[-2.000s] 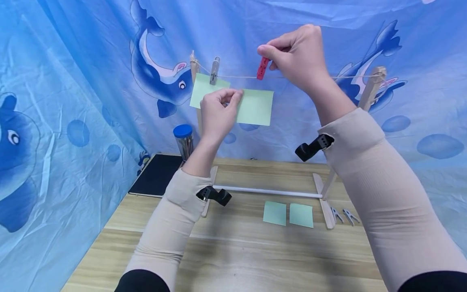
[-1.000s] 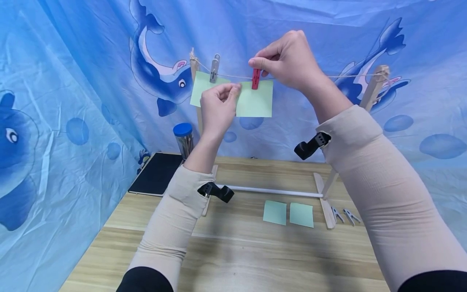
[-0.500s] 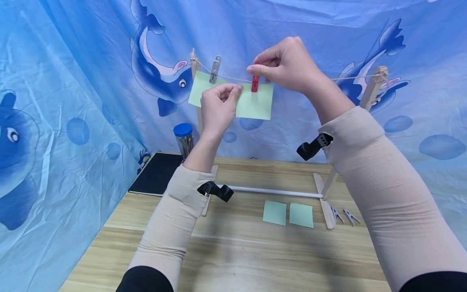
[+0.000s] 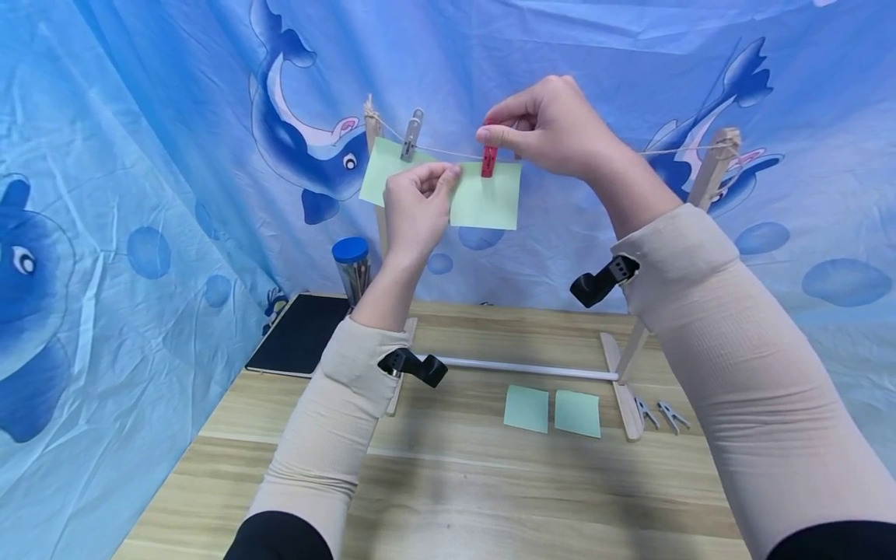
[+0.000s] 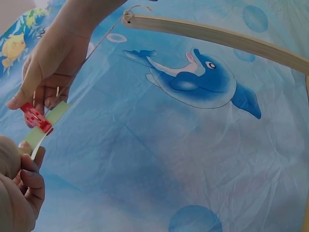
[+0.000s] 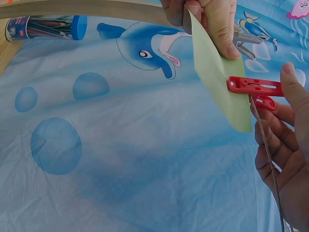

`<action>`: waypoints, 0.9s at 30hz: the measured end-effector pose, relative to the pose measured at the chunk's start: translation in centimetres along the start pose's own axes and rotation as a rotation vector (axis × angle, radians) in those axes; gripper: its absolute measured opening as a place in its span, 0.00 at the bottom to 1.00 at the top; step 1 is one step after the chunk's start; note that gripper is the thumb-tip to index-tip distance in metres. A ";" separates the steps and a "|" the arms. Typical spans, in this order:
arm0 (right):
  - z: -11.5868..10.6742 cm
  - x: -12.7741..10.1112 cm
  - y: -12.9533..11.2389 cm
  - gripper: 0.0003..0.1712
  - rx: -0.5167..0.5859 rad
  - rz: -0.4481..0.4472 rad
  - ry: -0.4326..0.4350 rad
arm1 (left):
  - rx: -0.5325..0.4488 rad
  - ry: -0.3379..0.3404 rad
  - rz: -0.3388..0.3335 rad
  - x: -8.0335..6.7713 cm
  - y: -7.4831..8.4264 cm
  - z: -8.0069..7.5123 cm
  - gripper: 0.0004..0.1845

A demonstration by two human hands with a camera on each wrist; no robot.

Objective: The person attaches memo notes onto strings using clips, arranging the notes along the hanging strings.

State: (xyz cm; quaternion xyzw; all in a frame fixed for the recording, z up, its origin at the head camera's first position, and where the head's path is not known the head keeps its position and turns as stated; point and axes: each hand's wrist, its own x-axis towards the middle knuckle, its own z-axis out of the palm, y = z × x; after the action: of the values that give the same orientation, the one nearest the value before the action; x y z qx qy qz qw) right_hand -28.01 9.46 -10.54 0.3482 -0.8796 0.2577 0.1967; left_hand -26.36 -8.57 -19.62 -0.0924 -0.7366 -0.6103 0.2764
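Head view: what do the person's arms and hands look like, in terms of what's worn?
Left hand and right hand are bare, without gloves. The sleeves are beige and wrinkled, with black fabric higher up. A small black device sticks out of each near the wrist.

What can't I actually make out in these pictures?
Head view: string behind the right hand, which covers it.
Head view: lower right corner of the left hanging note, behind the left hand.
Left wrist view: part of the left hand, cut off by the left edge.
Right wrist view: label on the jar, too small to read.
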 end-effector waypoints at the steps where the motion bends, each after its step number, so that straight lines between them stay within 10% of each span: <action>1: 0.0 0.0 0.0 0.24 -0.006 -0.005 -0.001 | 0.006 0.000 0.009 0.0 0.0 0.0 0.15; 11: 0.0 0.1 -0.3 0.24 -0.041 -0.025 -0.003 | 0.106 0.025 0.134 -1.3 0.3 -0.3 0.15; 20: 0.1 -0.1 0.1 0.26 -0.016 0.000 -0.012 | 0.141 0.257 0.649 -4.1 0.0 -0.1 0.12; 27: 0.0 -0.2 0.2 0.29 -0.057 0.042 -0.012 | 0.099 0.131 0.643 -4.6 -1.4 -0.6 0.11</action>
State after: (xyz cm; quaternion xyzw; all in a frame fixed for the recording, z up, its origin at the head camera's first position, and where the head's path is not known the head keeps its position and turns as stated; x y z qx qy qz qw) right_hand -27.99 9.65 -10.71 0.3257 -0.8948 0.2346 0.1956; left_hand -23.04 -8.53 -23.18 -0.2673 -0.6792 -0.4599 0.5056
